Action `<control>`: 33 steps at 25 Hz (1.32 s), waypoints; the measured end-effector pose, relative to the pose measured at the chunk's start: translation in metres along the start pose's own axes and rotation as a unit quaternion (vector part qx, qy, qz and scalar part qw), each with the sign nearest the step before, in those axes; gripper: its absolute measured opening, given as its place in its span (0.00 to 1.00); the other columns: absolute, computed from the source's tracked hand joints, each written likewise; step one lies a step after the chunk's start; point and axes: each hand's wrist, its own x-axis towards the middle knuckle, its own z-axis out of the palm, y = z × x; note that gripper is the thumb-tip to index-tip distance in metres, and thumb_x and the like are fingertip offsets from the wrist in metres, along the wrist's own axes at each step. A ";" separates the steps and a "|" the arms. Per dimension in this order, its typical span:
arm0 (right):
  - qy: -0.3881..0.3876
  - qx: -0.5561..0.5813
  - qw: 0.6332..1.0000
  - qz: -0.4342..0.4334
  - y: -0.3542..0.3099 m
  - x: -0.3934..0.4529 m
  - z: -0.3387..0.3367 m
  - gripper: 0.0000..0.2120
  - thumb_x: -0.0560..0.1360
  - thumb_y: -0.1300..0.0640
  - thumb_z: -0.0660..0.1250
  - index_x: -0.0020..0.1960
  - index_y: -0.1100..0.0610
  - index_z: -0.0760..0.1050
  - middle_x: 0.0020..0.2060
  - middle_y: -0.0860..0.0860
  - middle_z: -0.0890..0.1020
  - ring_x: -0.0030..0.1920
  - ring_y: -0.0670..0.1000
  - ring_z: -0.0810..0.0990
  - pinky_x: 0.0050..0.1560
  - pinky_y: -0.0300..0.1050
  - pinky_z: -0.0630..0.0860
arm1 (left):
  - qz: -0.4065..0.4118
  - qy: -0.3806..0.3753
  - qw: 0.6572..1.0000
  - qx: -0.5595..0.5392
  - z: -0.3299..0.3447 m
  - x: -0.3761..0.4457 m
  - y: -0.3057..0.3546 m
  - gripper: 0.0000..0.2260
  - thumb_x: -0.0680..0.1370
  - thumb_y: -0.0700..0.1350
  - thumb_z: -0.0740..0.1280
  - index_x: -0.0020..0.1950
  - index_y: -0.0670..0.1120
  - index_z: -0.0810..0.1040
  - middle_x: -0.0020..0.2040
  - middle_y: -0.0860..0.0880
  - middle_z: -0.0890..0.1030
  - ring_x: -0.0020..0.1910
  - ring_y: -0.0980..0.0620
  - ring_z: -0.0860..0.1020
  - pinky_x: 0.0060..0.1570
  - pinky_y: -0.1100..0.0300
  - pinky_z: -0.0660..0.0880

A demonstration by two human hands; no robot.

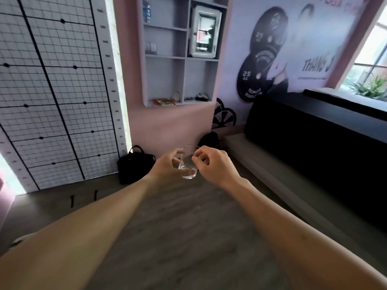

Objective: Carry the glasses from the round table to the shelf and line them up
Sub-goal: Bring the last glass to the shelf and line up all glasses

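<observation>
Clear glass point(188, 162), one tumbler, held out in front of the person at mid-height over the wood-look floor point(188, 237); not yet on the shelf point(180, 57).

Hands: left hand point(167, 166) wraps the glass from the side, fingers curled round its wall, thumb across the lower part. Right hand point(213, 164) sits against the other side, fingers curled at the rim; whether it truly pinches the rim or only steadies it cannot be told. Both hands are close together on the one glass.

Step in hand, as judged: the carry toward the wall shelf, well ahead and above hand level. To do it well: keep the glass upright, let the left hand bear the weight low on the wall, and free the right hand before the lift. Raise it to the middle-left compartment, where a few small clear items point(151, 48), probably glasses, stand in a row. Set the base down flat just beside them and slide it into line, not dropping it from above.

Surroundings:
- Black bag point(136, 164) on the floor below the shelf, left of the path; a second dark bag point(209, 140) behind the hands. Both sit where feet will stop; judged a trip risk.
- Dark sofa point(314, 139) along the right.
- Grid panel point(52, 91) on the left wall.
- White cabinet point(204, 32) in the upper-right compartment; blue-capped bottle point(146, 10) above; small oddments on the bottom ledge.
- Round table: not in view.
</observation>
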 end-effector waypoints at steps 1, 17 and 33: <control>-0.002 0.004 1.000 -0.004 -0.001 0.020 0.010 0.06 0.76 0.49 0.67 0.50 0.49 0.81 0.42 0.46 0.83 0.42 0.47 0.81 0.48 0.48 0.80 | -0.002 0.005 1.000 0.001 -0.011 0.016 -0.008 0.33 0.64 0.58 0.80 0.66 0.58 0.72 0.48 0.51 0.82 0.46 0.54 0.80 0.45 0.59 0.74; 0.031 -0.011 0.999 0.032 0.061 0.312 0.089 0.07 0.77 0.49 0.66 0.50 0.49 0.80 0.45 0.45 0.83 0.44 0.47 0.80 0.49 0.48 0.81 | 0.036 -0.041 0.998 0.040 -0.094 0.338 -0.073 0.32 0.65 0.57 0.80 0.66 0.59 0.72 0.53 0.52 0.79 0.54 0.55 0.79 0.43 0.67 0.72; 0.069 -0.036 0.996 0.037 0.220 0.614 0.070 0.06 0.77 0.50 0.67 0.51 0.50 0.81 0.43 0.44 0.83 0.44 0.46 0.81 0.48 0.45 0.80 | 0.055 -0.051 0.997 -0.001 -0.063 0.684 -0.054 0.32 0.65 0.56 0.80 0.66 0.57 0.72 0.53 0.49 0.77 0.53 0.49 0.79 0.51 0.47 0.83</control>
